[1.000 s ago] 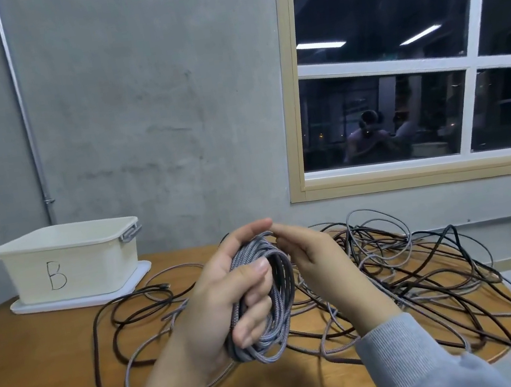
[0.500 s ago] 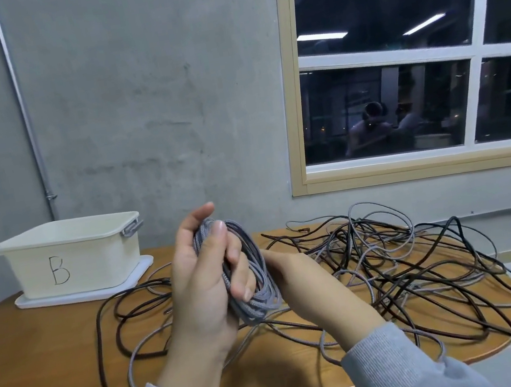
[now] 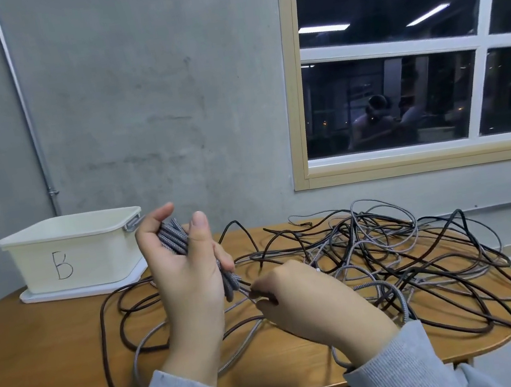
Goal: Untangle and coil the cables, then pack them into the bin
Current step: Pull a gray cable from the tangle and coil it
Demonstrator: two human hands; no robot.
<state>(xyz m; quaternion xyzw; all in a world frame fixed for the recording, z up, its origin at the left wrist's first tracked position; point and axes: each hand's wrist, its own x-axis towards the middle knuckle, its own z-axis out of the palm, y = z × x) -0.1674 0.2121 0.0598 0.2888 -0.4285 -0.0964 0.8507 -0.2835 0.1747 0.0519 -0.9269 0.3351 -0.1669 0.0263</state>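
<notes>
left hand gripped the grey braided cable coil above the table's near-left; right hand pinched its trailing end. judged light, limp, springy: hold across all loops.

A coil of grey braided cable stands upright in my left hand, its loose end pinched in my right hand. Dark and grey cables sprawl tangled on the table; the cream bin marked B sits far left.
</notes>
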